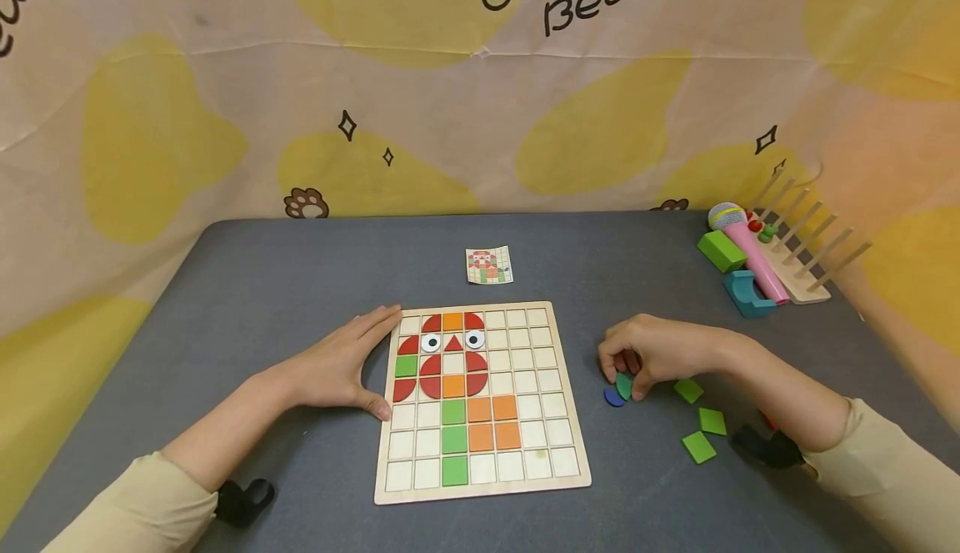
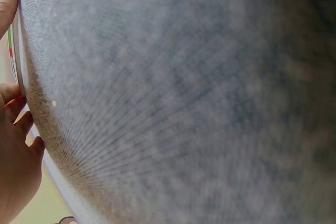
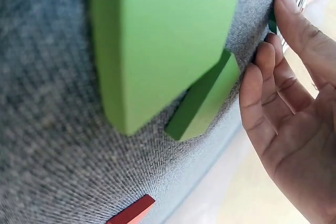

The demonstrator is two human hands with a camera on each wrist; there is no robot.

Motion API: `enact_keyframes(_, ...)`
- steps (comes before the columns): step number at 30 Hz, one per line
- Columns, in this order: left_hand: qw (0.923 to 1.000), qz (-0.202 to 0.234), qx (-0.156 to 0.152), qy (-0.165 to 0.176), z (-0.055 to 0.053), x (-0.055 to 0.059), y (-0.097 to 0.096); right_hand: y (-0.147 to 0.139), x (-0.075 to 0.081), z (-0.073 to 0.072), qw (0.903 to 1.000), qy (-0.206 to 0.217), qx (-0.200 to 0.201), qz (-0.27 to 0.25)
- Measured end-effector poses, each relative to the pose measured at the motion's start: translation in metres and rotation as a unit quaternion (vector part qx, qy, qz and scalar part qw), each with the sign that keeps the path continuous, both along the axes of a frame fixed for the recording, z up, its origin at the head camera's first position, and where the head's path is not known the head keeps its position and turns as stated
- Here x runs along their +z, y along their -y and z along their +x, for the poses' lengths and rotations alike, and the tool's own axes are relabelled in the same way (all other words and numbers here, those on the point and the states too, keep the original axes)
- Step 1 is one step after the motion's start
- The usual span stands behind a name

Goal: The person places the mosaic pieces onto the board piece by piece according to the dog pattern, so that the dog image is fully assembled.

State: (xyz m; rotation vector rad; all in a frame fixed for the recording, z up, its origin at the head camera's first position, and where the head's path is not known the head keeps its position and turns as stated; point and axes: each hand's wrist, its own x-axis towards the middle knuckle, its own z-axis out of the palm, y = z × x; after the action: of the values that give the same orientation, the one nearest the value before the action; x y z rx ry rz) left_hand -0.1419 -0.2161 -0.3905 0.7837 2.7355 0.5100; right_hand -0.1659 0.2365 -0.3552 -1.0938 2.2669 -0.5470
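A square wooden grid board (image 1: pixel 512 465) lies on the table, with red, orange and green pieces and two eye pieces forming a picture on its left part. My left hand (image 1: pixel 337 365) rests at the board's left edge, thumb and fingers spread, fingertips at the upper left corner. Right of the board, my right hand (image 1: pixel 660 353) pinches a small dark green rounded piece (image 1: pixel 623 385) between thumb and fingers, low over the table. A blue rounded piece (image 1: pixel 613 397) lies right beside it. The right wrist view shows the thumb and fingertips at the dark green piece (image 3: pixel 272 20).
Several light green square tiles (image 1: pixel 699 447) lie near the right wrist, with a red piece (image 3: pixel 134 211) close by. A small picture card (image 1: pixel 489 265) lies beyond the board. At the back right are a pink toy microphone (image 1: pixel 757 261), green and teal blocks and a pegged wooden rack (image 1: pixel 817 290).
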Motion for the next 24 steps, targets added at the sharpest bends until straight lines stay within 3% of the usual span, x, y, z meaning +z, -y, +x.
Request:
enact_keyframes(6, 1.0, 0.0, 0.001, 0.001, 0.0, 0.0, 0.0, 0.0, 0.002, 0.001, 0.9993, -0.031, -0.02, 0.01)
enact_keyframes(12, 1.0, 0.002, -0.001, 0.0, 0.0, 0.001, 0.0, 0.0, 0.005, 0.0, 0.9985, -0.022, -0.048, 0.016)
enact_keyframes(24, 1.0, 0.002, -0.004, -0.006, 0.0, 0.0, 0.001, 0.025, 0.009, 0.007, 0.9947, -0.023, -0.04, -0.092)
